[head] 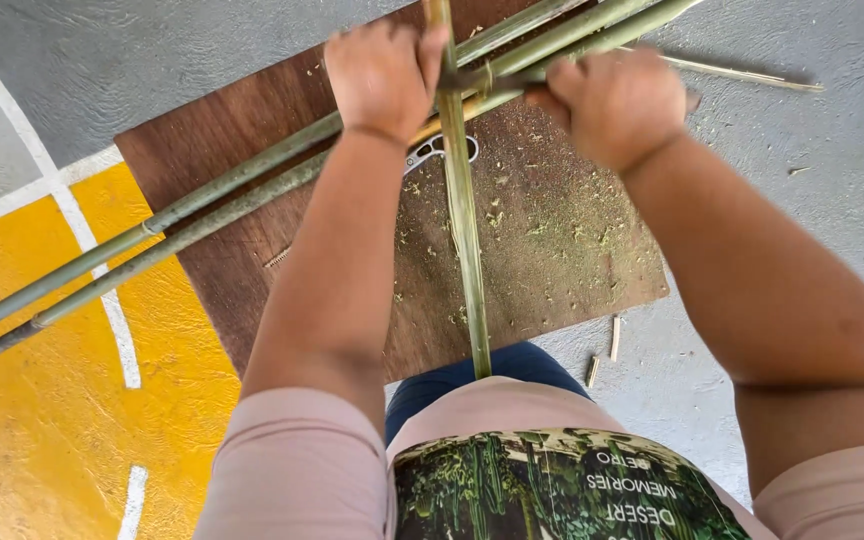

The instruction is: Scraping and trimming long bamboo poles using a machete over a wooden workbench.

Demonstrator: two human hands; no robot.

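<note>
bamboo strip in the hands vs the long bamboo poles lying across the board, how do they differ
The bamboo strip is thin and flat, while the bamboo poles are round and thicker. The strip runs toward the person; the poles lie slantwise over the wooden board. The left hand grips the strip near its far end, with the right hand beside it; the poles lie on the board. Both are green bamboo.

The bamboo strip (464, 230) runs past the top edge; both hands hide the blade.
</note>
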